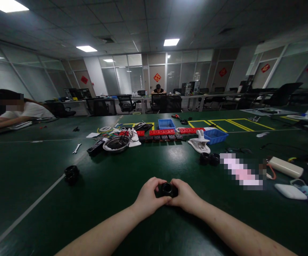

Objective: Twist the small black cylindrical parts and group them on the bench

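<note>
Both my hands meet near the front of the dark green table [111, 185]. Between them is a small black round part [167, 189] with a hole in its top. My left hand [149, 197] has its fingers curled round the part's left side. On the other side my right hand [185, 196] is wrapped round it as well. The part's lower half is hidden by my fingers.
Another black ring part [71, 174] lies to the left, two more [209, 158] to the right. Further back: a metal bowl [116, 144], red and black strips [162, 134], two blue bins [214, 136], a white clamp [199, 143], a wrench [76, 148]. White power banks [285, 167] lie right. A person sits far left.
</note>
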A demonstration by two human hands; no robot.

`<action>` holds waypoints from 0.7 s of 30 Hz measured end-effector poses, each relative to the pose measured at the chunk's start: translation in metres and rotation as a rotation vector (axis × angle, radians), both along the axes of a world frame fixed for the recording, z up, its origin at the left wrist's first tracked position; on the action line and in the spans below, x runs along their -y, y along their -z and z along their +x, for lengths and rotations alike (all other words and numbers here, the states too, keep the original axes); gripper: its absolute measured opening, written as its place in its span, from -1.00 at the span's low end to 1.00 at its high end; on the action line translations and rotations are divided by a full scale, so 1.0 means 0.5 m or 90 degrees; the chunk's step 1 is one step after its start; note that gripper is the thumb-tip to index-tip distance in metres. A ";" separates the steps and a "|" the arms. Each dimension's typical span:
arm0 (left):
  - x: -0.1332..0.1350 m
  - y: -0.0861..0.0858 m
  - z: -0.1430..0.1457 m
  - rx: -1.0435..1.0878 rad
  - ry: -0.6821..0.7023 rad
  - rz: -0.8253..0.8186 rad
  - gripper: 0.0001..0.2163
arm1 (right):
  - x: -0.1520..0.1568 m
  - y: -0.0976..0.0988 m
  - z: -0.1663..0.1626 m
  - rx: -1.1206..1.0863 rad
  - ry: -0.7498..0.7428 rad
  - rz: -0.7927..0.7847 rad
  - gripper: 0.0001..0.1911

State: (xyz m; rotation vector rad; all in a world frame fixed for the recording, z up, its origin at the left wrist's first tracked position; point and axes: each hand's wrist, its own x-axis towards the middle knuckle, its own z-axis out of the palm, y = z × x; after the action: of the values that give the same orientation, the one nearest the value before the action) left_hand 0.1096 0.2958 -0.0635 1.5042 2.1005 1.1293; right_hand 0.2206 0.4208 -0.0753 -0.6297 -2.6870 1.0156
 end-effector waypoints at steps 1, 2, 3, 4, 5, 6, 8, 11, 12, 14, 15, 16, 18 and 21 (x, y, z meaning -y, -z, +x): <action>-0.001 0.002 0.004 -0.002 -0.023 0.002 -0.67 | 0.005 0.002 -0.002 -0.005 0.024 0.027 -0.68; -0.002 0.004 0.007 -0.004 -0.044 0.005 -0.68 | 0.010 0.004 -0.004 -0.009 0.044 0.051 -0.68; -0.003 0.005 0.010 -0.007 -0.061 0.009 -0.69 | 0.015 0.005 -0.006 -0.011 0.060 0.073 -0.70; -0.004 0.005 0.012 -0.009 -0.074 0.013 -0.69 | 0.019 0.005 -0.007 -0.011 0.070 0.092 -0.71; -0.004 0.005 0.013 -0.010 -0.082 0.015 -0.69 | 0.022 0.005 -0.008 -0.011 0.076 0.108 -0.73; -0.004 0.004 0.013 -0.010 -0.086 0.015 -0.69 | 0.024 0.003 -0.009 -0.010 0.078 0.122 -0.74; -0.003 0.001 0.011 -0.006 -0.078 0.009 -0.69 | 0.025 0.000 -0.008 -0.020 0.066 0.129 -0.74; -0.002 -0.006 0.004 0.005 -0.030 0.007 -0.70 | 0.013 -0.003 -0.004 -0.066 -0.015 0.076 -0.60; -0.002 -0.008 0.001 0.008 -0.014 0.011 -0.70 | 0.007 -0.004 -0.003 -0.079 -0.050 0.048 -0.56; -0.002 -0.011 -0.004 0.013 0.008 0.018 -0.70 | -0.009 -0.006 -0.001 -0.079 -0.109 -0.015 -0.53; -0.003 -0.012 -0.007 0.016 0.015 0.019 -0.69 | -0.017 -0.008 0.000 -0.073 -0.134 -0.050 -0.54; -0.004 -0.012 -0.010 0.020 0.022 0.019 -0.69 | -0.024 -0.010 0.000 -0.067 -0.157 -0.084 -0.55; -0.006 -0.009 -0.014 0.030 0.036 0.020 -0.68 | -0.035 -0.015 0.000 -0.056 -0.190 -0.131 -0.54; -0.008 -0.003 -0.018 0.041 0.046 0.023 -0.66 | -0.043 -0.024 -0.003 -0.025 -0.203 -0.133 -0.53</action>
State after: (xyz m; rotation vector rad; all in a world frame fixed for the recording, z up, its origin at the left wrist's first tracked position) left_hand 0.1006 0.2998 -0.0620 1.5264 1.9770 1.1784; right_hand 0.2191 0.4422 -0.0632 -0.2106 -2.7235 1.3843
